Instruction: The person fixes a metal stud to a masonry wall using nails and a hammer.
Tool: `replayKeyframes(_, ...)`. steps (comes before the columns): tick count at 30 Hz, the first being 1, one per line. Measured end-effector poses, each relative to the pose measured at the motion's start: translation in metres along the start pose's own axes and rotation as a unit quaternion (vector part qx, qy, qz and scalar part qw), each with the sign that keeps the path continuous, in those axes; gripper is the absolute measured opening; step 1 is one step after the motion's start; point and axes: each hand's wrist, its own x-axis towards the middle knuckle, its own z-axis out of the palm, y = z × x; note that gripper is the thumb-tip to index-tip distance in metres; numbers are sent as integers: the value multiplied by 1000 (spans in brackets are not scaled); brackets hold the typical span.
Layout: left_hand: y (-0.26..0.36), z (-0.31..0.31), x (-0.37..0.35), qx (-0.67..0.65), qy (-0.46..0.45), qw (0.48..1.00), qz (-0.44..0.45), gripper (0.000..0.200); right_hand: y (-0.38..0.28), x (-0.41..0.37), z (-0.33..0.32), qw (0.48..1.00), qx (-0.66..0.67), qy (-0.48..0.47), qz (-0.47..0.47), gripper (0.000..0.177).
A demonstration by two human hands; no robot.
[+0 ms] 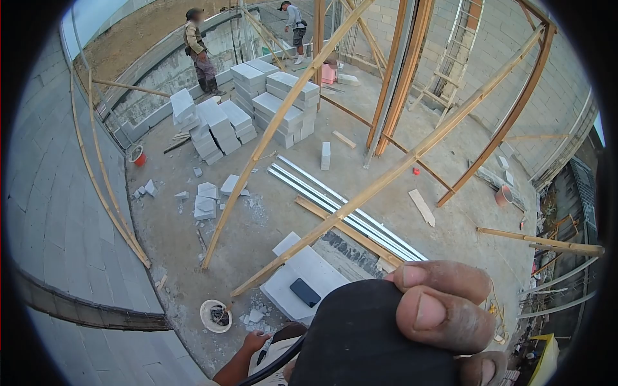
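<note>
Very close to the camera, the fingers of my right hand (447,315) curl over the edge of a black, smooth, round-cornered object (367,334). It fills the bottom middle of the view; its kind does not show. A black cable (273,365) runs beside its lower left side. I cannot make out my left hand. Lower down and further off, a bent arm with a small hand (257,341) and pale clothing shows at the bottom edge, apparently another person's. Beyond the black object, a dark phone (304,292) lies on a pale block (273,289).
Slanting wooden poles (386,186) cross the view. Metal channels (341,209) lie on the concrete floor. Stacked pale blocks (277,109) stand further back, near two people (199,51). A bucket (215,316) sits lower left, a ladder (454,58) leans at the back wall.
</note>
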Motion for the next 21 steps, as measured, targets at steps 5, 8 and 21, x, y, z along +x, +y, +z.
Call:
replayKeyframes(5, -10, 5, -3, -2, -9, 1000, -13, 71, -1, 1, 4, 1000, 16, 1, 2, 38)
replayKeyframes(8, -6, 2, -11, 3, -14, 999, -36, 72, 28, 15, -46, 893, 243, -255, 278, 37)
replayKeyframes(21, -11, -12, -97, -143, -29, 982, -119, 62, 169, -328, -37, 850, -67, -392, 346, 89)
